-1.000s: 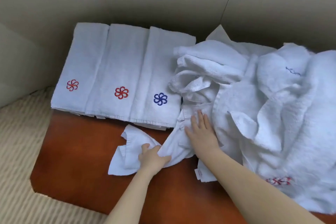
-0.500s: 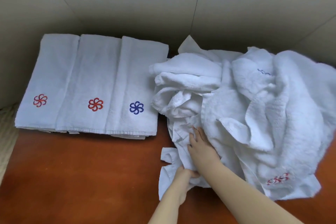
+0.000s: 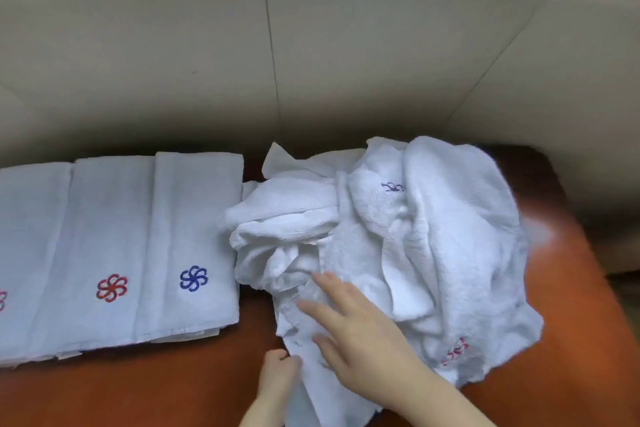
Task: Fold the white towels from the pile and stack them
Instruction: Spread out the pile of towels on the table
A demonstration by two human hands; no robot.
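A heap of crumpled white towels point(image 3: 415, 236) lies on the right of the brown table point(image 3: 138, 388). Three folded white towels point(image 3: 114, 243) with red and blue flower emblems lie side by side on the left. My left hand point(image 3: 278, 374) grips the near edge of one loose towel point(image 3: 311, 395) that hangs off the heap toward me. With its fingers spread and straight, my right hand point(image 3: 356, 333) lies on the same towel just beyond the left hand.
A beige wall point(image 3: 311, 45) runs close behind the table. The table's right edge point(image 3: 588, 253) curves round past the heap. Bare brown tabletop shows in front of the folded towels.
The view has swung up and to the right. My left hand has drawn the loose towel from the left in toward me. My right hand has stayed flat on it.
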